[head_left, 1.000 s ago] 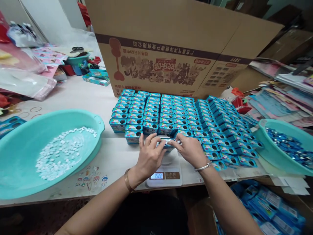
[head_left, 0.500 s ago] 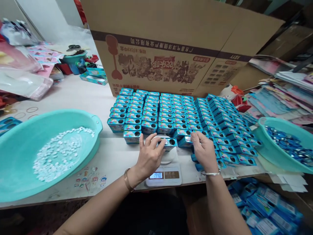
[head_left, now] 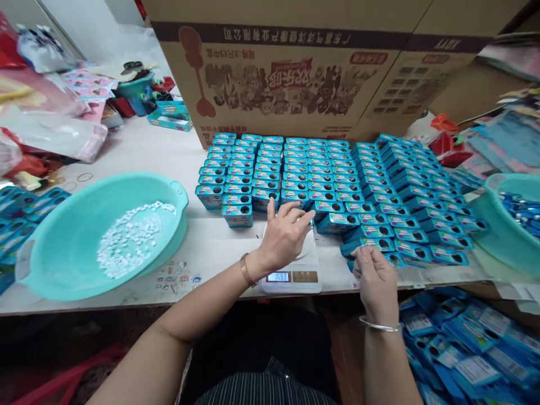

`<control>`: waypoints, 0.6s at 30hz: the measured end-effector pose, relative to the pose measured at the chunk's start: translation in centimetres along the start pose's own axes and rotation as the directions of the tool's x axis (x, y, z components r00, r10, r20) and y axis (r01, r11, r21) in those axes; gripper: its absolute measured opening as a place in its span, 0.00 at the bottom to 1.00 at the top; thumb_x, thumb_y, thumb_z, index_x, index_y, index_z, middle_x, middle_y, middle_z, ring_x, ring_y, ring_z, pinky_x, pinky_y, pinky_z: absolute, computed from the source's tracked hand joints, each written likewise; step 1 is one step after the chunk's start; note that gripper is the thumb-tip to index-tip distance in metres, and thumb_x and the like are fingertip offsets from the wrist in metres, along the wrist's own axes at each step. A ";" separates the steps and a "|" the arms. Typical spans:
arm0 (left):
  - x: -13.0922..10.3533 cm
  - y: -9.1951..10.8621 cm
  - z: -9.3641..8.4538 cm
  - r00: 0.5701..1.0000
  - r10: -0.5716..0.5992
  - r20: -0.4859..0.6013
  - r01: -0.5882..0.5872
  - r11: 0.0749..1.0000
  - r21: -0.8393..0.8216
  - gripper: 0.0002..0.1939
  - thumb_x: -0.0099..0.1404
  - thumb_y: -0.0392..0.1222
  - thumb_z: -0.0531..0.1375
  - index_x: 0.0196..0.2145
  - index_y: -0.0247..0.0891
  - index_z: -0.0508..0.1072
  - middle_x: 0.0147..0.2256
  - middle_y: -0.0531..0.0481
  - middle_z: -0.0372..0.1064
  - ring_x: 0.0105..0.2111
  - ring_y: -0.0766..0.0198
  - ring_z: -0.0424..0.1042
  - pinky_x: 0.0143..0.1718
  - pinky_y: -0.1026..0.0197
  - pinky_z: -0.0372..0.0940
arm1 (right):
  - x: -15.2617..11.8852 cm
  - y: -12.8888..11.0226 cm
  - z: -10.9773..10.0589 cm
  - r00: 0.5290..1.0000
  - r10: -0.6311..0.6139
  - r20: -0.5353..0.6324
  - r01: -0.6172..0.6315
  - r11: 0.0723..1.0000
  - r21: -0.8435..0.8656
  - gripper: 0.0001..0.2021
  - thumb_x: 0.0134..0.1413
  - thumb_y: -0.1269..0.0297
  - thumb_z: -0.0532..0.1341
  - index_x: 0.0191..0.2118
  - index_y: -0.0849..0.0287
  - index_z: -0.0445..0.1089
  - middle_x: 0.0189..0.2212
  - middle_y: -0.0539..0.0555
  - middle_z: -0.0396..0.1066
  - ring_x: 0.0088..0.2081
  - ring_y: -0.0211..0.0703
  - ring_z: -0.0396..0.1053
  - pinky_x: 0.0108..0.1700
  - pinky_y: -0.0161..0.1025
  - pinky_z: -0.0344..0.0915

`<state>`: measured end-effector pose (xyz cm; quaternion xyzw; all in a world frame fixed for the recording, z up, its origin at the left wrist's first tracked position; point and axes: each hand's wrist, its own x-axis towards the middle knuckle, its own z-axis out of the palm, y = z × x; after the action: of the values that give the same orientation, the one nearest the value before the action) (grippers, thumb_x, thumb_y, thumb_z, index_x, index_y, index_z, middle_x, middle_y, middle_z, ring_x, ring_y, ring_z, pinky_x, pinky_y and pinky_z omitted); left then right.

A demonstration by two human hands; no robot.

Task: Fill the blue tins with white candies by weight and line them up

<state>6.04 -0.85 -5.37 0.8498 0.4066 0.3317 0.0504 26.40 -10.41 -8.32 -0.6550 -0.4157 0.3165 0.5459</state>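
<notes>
My left hand (head_left: 287,233) is over a white digital scale (head_left: 291,284), its fingers curved down with the little finger raised. Beneath its fingertips shows a sliver of a blue tin box (head_left: 312,224); the hand hides the rest. Beside the front rows of tins, my right hand (head_left: 377,278) has thumb and fingers pinched together; what they hold, if anything, is too small to make out. Many upright blue tins (head_left: 295,174) with a round dark hole on top stand in close rows behind both hands. The scale's display is lit, its digits blurred.
At left, a teal basin (head_left: 46,247) contains white tablets (head_left: 126,242). Another teal basin (head_left: 498,225) at right has shiny blue pieces (head_left: 521,211). A big cardboard box (head_left: 320,50) stands behind the tins. More blue tins (head_left: 472,343) lie below the table edge at right.
My right hand has moved away from the tin beside the scale, down and to the right. My left hand stays over the scale, now covering its tin more. The display reading has dropped.
</notes>
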 end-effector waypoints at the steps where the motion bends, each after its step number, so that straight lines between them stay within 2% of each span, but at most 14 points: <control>1: 0.2 -0.3 -0.4 0.999 -0.021 -0.028 0.020 0.999 -0.037 0.15 0.72 0.39 0.54 0.54 0.42 0.72 0.44 0.47 0.76 0.55 0.54 0.67 0.66 0.35 0.40 | 0.0 -0.1 -0.1 1.000 0.014 -0.010 -0.014 0.999 0.032 0.19 0.60 0.44 0.60 0.31 0.57 0.66 0.18 0.44 0.49 0.21 0.34 0.47 0.22 0.34 0.45; 4: -0.2 -1.6 -2.3 0.982 -0.117 -0.149 0.102 0.989 -0.109 0.14 0.70 0.39 0.56 0.52 0.42 0.73 0.44 0.48 0.76 0.53 0.56 0.69 0.66 0.40 0.44 | 0.0 -0.4 -0.5 0.999 0.041 -0.029 -0.038 0.994 0.100 0.19 0.58 0.45 0.63 0.30 0.58 0.67 0.18 0.44 0.49 0.20 0.33 0.46 0.21 0.33 0.44; 7: -1.6 -3.1 -4.5 0.961 -0.175 -0.215 0.154 0.982 -0.113 0.11 0.68 0.40 0.59 0.47 0.42 0.75 0.43 0.48 0.76 0.51 0.56 0.71 0.65 0.41 0.47 | -0.2 -0.4 -0.6 0.997 0.058 -0.043 -0.051 0.988 0.147 0.19 0.57 0.45 0.63 0.30 0.58 0.67 0.18 0.43 0.48 0.20 0.33 0.45 0.20 0.32 0.43; 11: -3.4 -4.5 -6.5 0.946 -0.192 -0.262 0.174 0.981 -0.089 0.04 0.66 0.40 0.62 0.33 0.42 0.75 0.33 0.53 0.77 0.46 0.57 0.74 0.65 0.41 0.47 | -0.2 -0.2 0.0 0.997 0.075 -0.014 -0.070 0.973 0.219 0.19 0.57 0.46 0.64 0.30 0.58 0.67 0.19 0.43 0.48 0.20 0.32 0.45 0.20 0.32 0.43; 14: -4.1 -4.7 -6.9 0.949 -0.193 -0.248 0.176 0.980 -0.088 0.08 0.65 0.39 0.62 0.27 0.41 0.73 0.29 0.54 0.74 0.42 0.58 0.75 0.65 0.41 0.47 | -0.2 -0.1 0.7 0.996 0.087 0.021 -0.090 0.967 0.239 0.18 0.57 0.46 0.64 0.31 0.58 0.67 0.18 0.43 0.49 0.20 0.32 0.45 0.20 0.32 0.43; 18: -4.0 -4.2 -6.1 0.960 -0.178 -0.217 0.165 0.983 -0.076 0.04 0.67 0.39 0.60 0.33 0.42 0.75 0.33 0.53 0.75 0.43 0.58 0.75 0.64 0.41 0.47 | -0.1 0.2 1.1 0.995 0.087 0.040 -0.094 0.967 0.236 0.18 0.57 0.46 0.64 0.31 0.58 0.68 0.18 0.43 0.48 0.20 0.32 0.45 0.21 0.32 0.43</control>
<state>-2.18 -2.10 -4.23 0.7668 0.4723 0.4308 0.0570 25.46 -10.04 -8.73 -0.5985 -0.3524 0.3980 0.5993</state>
